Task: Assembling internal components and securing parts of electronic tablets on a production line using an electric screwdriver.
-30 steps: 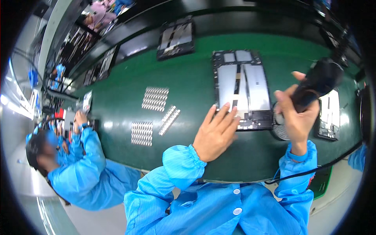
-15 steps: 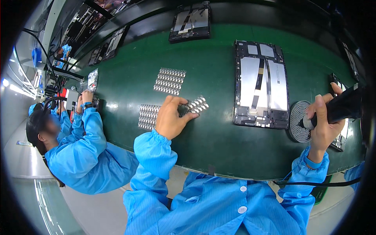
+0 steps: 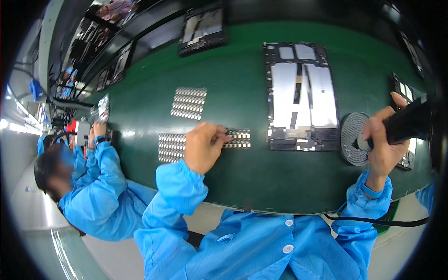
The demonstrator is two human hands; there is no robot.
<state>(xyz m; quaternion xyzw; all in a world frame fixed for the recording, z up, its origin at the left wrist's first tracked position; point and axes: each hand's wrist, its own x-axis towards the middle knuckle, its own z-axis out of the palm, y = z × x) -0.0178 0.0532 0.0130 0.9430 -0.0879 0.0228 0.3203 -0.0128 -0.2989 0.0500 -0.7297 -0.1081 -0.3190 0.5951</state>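
My left hand [image 3: 203, 147] is closed in a pinch at the left end of a sheet of small silvery parts [image 3: 240, 139], which looks flat on the table. Whatever is between its fingertips is too small to make out. Two more sheets, an upper parts sheet [image 3: 189, 102] and a lower parts sheet [image 3: 171, 147], lie beside this hand. My right hand [image 3: 386, 142] is wrapped round a black electric screwdriver [image 3: 408, 122], its grey nose pointing into a round grey screw tray [image 3: 351, 140]. Between my hands lies an opened tablet [image 3: 303, 98] with silver battery panels and dark ribbon cables.
More opened tablets sit around: a far tablet [image 3: 202, 29] at the back and a right-hand tablet [image 3: 403, 88] partly behind the screwdriver. A black cable [image 3: 378, 221] crosses my right sleeve. At left, a co-worker in blue [image 3: 95, 186] works at the same green table [image 3: 242, 182].
The parts sheet was tilted up in my left hand; now it looks flat, and those fingers have closed together. The screwdriver's nose has shifted into the screw tray. The whole view has moved slightly.
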